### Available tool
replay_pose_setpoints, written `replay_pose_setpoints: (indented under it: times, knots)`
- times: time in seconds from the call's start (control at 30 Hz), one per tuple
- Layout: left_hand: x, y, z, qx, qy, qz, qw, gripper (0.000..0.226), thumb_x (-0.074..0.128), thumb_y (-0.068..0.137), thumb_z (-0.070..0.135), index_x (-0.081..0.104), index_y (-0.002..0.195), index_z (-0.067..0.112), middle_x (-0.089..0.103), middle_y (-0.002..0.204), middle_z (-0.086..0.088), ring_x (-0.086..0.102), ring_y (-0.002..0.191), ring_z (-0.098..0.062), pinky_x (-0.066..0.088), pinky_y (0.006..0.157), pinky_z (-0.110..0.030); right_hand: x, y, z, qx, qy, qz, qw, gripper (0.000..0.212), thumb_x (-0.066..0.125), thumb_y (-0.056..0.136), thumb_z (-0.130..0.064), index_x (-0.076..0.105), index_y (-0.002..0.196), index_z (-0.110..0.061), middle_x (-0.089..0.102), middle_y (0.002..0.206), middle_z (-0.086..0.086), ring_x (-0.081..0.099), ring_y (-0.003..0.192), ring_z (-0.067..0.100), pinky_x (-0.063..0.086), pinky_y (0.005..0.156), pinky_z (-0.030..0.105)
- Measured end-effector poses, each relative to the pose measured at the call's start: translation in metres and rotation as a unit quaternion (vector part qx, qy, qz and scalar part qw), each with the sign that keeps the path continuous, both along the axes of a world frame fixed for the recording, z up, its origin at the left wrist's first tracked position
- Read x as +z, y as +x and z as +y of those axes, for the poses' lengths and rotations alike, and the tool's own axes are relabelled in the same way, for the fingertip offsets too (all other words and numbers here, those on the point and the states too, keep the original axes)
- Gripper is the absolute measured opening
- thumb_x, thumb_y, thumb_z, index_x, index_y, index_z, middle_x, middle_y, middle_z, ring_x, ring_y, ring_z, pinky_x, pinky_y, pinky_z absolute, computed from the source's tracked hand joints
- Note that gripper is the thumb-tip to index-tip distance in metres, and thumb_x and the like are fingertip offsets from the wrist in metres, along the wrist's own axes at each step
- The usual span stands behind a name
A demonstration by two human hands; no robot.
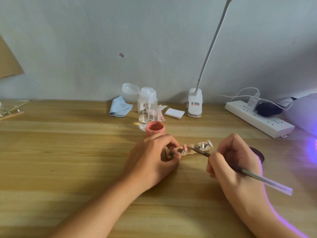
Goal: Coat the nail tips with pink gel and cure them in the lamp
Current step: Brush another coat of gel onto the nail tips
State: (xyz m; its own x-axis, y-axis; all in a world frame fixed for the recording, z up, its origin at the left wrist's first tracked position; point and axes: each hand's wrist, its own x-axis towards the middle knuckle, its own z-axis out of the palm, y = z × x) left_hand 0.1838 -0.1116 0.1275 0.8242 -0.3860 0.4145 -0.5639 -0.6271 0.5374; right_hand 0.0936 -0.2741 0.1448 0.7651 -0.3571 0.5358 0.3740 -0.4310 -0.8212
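A short wooden strip (190, 151) with several nail tips on small stands lies at the table's middle. One tip (185, 147) is coated pink; the tips (206, 144) toward the right end are clear. My left hand (152, 155) pinches the strip's left end. My right hand (231, 157) grips a thin brush (253, 176), whose tip touches the strip just right of the pink tip. An open jar of pink gel (155, 128) stands right behind my left hand. The curing lamp (303, 114) sits at the right edge and casts violet light.
Behind the jar stand a clear pump bottle (147, 109), a blue cloth (120, 107), white pads (174, 113) and a clip-on desk lamp (195, 103). A white power strip (257, 117) runs along the right. A dark jar lid (258, 154) lies behind my right hand. Another nail stand (10, 111) is far left.
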Motion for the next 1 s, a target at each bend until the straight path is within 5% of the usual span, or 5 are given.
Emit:
replay_pose_setpoints:
  times: [0.1, 0.23, 0.57, 0.77, 1.0]
  knots:
    - [-0.0008, 0.0, -0.0001, 0.003, 0.001, -0.01, 1.0, 0.019, 0.067, 0.077, 0.04, 0.064, 0.096, 0.04, 0.061, 0.096, 0.021, 0.05, 0.07, -0.001, 0.049, 0.067, -0.028, -0.0012, 0.0006, 0.0003, 0.011, -0.004, 0.007, 1.0, 0.018, 0.062, 0.083, -0.012, 0.049, 0.07, -0.012, 0.064, 0.059, 0.012, 0.057, 0.052, 0.028, 0.048, 0.052, 0.052]
    - [-0.0015, 0.0006, -0.0005, 0.004, -0.001, -0.007, 1.0, 0.02, 0.065, 0.075, 0.042, 0.063, 0.096, 0.042, 0.06, 0.095, 0.022, 0.049, 0.069, 0.001, 0.05, 0.066, -0.029, -0.001, 0.0011, -0.0001, 0.017, -0.012, 0.015, 1.0, 0.014, 0.059, 0.074, -0.015, 0.047, 0.066, -0.014, 0.053, 0.054, 0.021, 0.046, 0.054, 0.044, 0.041, 0.049, 0.055]
    - [-0.0023, 0.0028, 0.0015, 0.0, -0.005, 0.009, 1.0, 0.02, 0.069, 0.076, 0.041, 0.065, 0.096, 0.043, 0.063, 0.091, 0.024, 0.052, 0.071, 0.002, 0.044, 0.064, -0.025, 0.0002, -0.0005, 0.0003, 0.003, -0.009, 0.007, 1.0, 0.014, 0.056, 0.069, -0.025, 0.046, 0.066, -0.015, 0.051, 0.054, 0.022, 0.045, 0.053, 0.044, 0.041, 0.046, 0.054]
    - [-0.0046, 0.0078, 0.0026, -0.014, -0.032, 0.035, 0.999, 0.021, 0.074, 0.078, 0.032, 0.07, 0.096, 0.042, 0.062, 0.085, 0.028, 0.052, 0.067, 0.012, 0.029, 0.056, -0.01, 0.0017, -0.0012, 0.0011, 0.006, 0.005, 0.03, 1.0, 0.02, 0.063, 0.084, -0.006, 0.05, 0.07, -0.012, 0.068, 0.061, 0.009, 0.06, 0.052, 0.019, 0.052, 0.056, 0.053]
    - [-0.0064, 0.0098, 0.0036, -0.033, -0.045, 0.038, 0.998, 0.021, 0.077, 0.078, 0.028, 0.072, 0.095, 0.039, 0.064, 0.084, 0.026, 0.05, 0.062, 0.015, 0.03, 0.054, -0.008, 0.0035, 0.002, 0.0029, 0.019, 0.008, 0.058, 0.998, 0.015, 0.062, 0.084, -0.01, 0.052, 0.072, -0.009, 0.07, 0.063, 0.006, 0.06, 0.051, 0.011, 0.052, 0.059, 0.047]
